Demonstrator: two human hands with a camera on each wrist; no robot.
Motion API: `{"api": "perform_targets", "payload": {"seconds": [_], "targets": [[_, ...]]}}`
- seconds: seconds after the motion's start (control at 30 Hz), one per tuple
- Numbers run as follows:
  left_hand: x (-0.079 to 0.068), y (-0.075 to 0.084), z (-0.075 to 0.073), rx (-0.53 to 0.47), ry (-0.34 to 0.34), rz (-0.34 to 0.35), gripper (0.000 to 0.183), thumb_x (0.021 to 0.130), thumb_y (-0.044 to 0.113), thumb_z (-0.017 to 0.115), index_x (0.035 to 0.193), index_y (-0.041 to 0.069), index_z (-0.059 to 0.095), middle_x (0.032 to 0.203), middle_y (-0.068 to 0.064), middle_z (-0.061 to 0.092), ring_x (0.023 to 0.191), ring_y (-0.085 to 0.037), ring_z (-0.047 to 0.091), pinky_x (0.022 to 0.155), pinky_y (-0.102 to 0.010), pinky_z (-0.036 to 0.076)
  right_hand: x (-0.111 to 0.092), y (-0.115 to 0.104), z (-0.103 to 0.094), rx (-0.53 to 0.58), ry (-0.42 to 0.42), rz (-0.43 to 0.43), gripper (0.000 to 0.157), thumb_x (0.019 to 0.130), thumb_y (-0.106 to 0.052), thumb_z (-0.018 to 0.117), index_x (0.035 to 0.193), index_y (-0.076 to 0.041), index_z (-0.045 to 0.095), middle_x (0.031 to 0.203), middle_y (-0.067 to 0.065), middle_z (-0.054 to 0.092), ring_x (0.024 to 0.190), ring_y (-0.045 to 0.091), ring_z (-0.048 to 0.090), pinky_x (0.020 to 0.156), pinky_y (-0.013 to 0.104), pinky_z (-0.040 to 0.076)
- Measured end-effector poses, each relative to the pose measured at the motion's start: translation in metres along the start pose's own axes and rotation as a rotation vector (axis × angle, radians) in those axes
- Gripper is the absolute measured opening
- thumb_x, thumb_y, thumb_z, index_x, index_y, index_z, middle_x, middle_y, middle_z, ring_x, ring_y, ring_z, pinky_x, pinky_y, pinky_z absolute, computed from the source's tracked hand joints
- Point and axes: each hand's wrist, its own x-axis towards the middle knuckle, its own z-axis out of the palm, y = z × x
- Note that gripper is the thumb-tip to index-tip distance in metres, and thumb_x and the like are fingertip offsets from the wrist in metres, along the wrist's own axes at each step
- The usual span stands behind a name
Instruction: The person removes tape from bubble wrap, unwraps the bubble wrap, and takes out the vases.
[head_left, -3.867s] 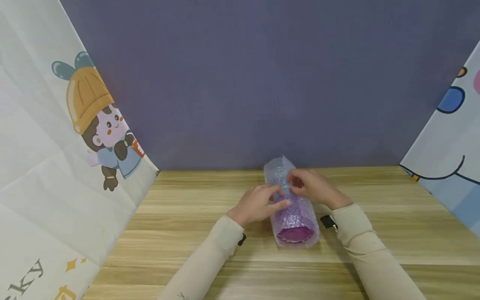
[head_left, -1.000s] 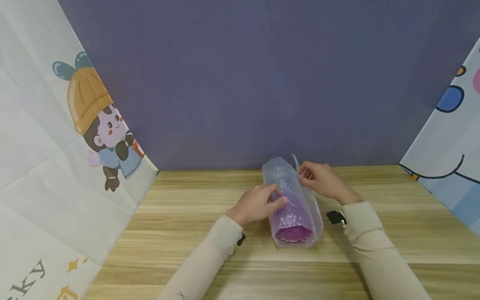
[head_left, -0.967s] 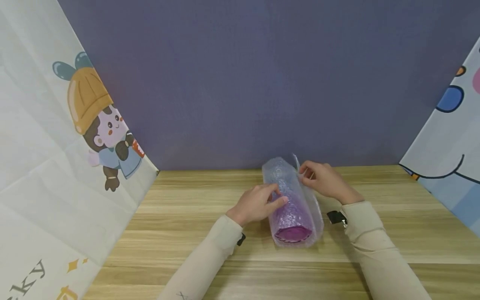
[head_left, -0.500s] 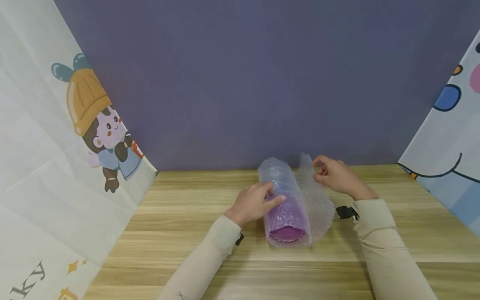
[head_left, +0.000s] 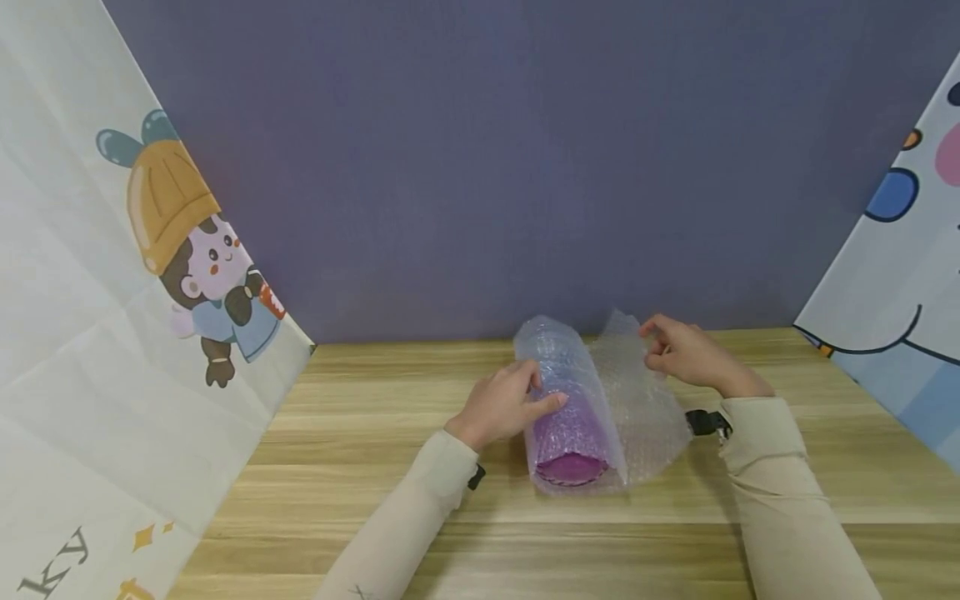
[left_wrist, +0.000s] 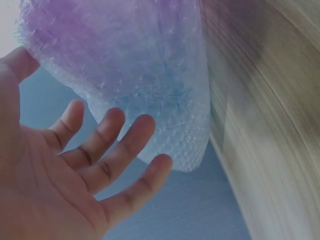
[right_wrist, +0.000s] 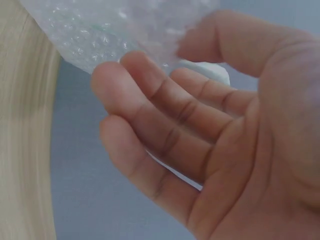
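Observation:
A purple-and-blue cylinder [head_left: 573,429], wound in clear bubble wrap, lies on the wooden table with its round magenta end towards me. My left hand [head_left: 495,406] rests against its left side. In the left wrist view the left thumb touches the wrap [left_wrist: 115,60], while the other fingers are loosely bent and close to it. On the right, a loose flap of bubble wrap [head_left: 641,408] stands away from the cylinder. Its far edge is pinched between the thumb and fingers of my right hand [head_left: 693,358]. The right wrist view shows the bubble wrap [right_wrist: 90,35] at the thumb.
Behind the wooden table [head_left: 360,433] rises a plain dark blue-grey panel [head_left: 480,167]. White sheets with cartoon prints border it, the left sheet [head_left: 67,292] and the right sheet [head_left: 870,283]. A black wrist strap piece [head_left: 703,422] hangs beneath the right wrist, close to the flap.
My right hand has moved to the right, drawing the bubble wrap flap off the cylinder and spreading it wider. The cylinder has shifted slightly left, with my left hand staying on it.

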Motion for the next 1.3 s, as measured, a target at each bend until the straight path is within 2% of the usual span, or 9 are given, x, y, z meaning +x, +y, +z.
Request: {"api": "perform_targets", "payload": {"seconds": [0.1,0.2,0.3,0.4,0.63,0.83,0.9,1.03,1.3], "targets": [[0.002,0.0,0.0,-0.011,0.004,-0.007,0.052,0.096,0.07,0.053,0.114,0.021,0.053,0.102,0.0,0.061,0.076,-0.012,0.056,0.063,-0.026,0.048,0.001,0.004,-0.003,0.008,-0.019,0.002,0.044,0.1,-0.009,0.059,0.138,0.007,0.047,0.089,0.009,0.069,0.071,0.022,0.065,0.067,0.034,0.051],[0.004,0.001,0.0,-0.011,0.01,0.01,0.055,0.097,0.068,0.053,0.13,0.023,0.053,0.118,0.0,0.059,0.092,-0.014,0.061,0.073,-0.031,0.054,0.004,0.009,-0.006,0.012,-0.041,0.015,0.044,0.1,-0.009,0.058,0.139,0.007,0.046,0.09,0.008,0.069,0.074,0.023,0.067,0.071,0.035,0.054],[0.006,0.001,0.001,-0.014,0.01,0.038,0.059,0.099,0.065,0.052,0.145,0.028,0.049,0.127,0.0,0.053,0.102,-0.016,0.059,0.078,-0.033,0.056,0.006,0.014,-0.008,0.025,-0.068,0.033,0.044,0.101,-0.007,0.057,0.14,0.007,0.045,0.092,0.009,0.07,0.076,0.021,0.067,0.073,0.036,0.055],[0.008,0.001,0.001,-0.022,0.005,0.065,0.058,0.101,0.062,0.051,0.151,0.034,0.047,0.131,-0.002,0.049,0.107,-0.018,0.056,0.076,-0.032,0.055,0.008,0.018,-0.011,0.042,-0.087,0.049,0.044,0.101,-0.007,0.057,0.14,0.007,0.044,0.092,0.01,0.068,0.076,0.02,0.067,0.073,0.036,0.055],[0.011,0.002,-0.001,0.0,-0.04,0.085,0.052,0.104,0.06,0.044,0.153,0.043,0.044,0.163,-0.008,0.033,0.144,-0.032,0.041,0.096,-0.052,0.056,0.01,0.028,-0.015,0.059,-0.109,0.039,0.043,0.1,-0.005,0.058,0.137,0.01,0.044,0.082,0.009,0.063,0.069,0.02,0.062,0.067,0.031,0.05],[0.014,0.002,-0.003,-0.009,-0.091,0.053,0.046,0.105,0.059,0.041,0.146,0.042,0.055,0.168,-0.004,0.027,0.152,-0.047,0.028,0.107,-0.063,0.048,0.009,0.041,-0.018,0.074,-0.115,0.006,0.027,0.096,0.002,0.056,0.123,0.009,0.054,0.082,0.01,0.065,0.064,0.017,0.058,0.054,0.028,0.042],[0.016,0.002,-0.004,-0.013,-0.102,0.04,0.045,0.105,0.059,0.042,0.145,0.042,0.056,0.168,-0.003,0.027,0.153,-0.05,0.024,0.11,-0.066,0.044,0.01,0.045,-0.019,0.081,-0.12,0.003,0.02,0.096,0.004,0.055,0.115,0.009,0.056,0.085,0.012,0.066,0.067,0.017,0.059,0.055,0.028,0.045],[0.018,0.001,-0.006,-0.013,-0.107,0.027,0.043,0.105,0.055,0.045,0.144,0.041,0.058,0.167,-0.003,0.031,0.153,-0.048,0.025,0.113,-0.066,0.042,0.012,0.052,-0.021,0.089,-0.117,-0.005,0.011,0.094,0.007,0.054,0.104,0.009,0.059,0.085,0.01,0.065,0.066,0.016,0.061,0.055,0.026,0.047],[0.022,0.0,-0.01,-0.028,-0.09,0.014,0.036,0.104,0.045,0.051,0.138,0.04,0.062,0.163,-0.005,0.036,0.15,-0.031,0.038,0.106,-0.056,0.051,0.013,0.068,-0.028,0.147,-0.152,-0.018,0.008,0.091,0.009,0.055,0.098,0.012,0.059,0.078,0.006,0.061,0.061,0.008,0.058,0.053,0.021,0.046]]}}
